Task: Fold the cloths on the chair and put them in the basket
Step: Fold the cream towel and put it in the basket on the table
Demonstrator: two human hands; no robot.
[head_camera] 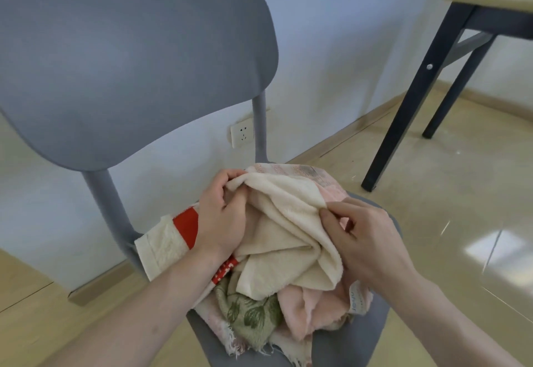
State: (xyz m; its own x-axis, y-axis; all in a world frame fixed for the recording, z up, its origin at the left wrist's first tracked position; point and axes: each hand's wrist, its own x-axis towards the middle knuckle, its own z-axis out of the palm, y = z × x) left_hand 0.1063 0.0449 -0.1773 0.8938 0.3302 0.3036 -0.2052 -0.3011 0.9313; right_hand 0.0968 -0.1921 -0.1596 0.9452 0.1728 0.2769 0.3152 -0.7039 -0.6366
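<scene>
Grey chair (124,58): seat mostly hidden under cloth pile, front edge cut off. Cream towel (288,240) tops pile, between hands. Left hand (222,214) grips its far edge; right hand (366,240) pinches near fold. Leaf-print cloth (251,309), pink cloth (305,306) below wrists. Blue label (355,300) lettering unreadable.

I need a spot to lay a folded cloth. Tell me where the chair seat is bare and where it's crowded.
Little is bare. The chair seat shows only a strip along its front right edge, by the pink cloth. The rest is piled: cream cloth, pinched by the left hand and right hand, on top.
</scene>
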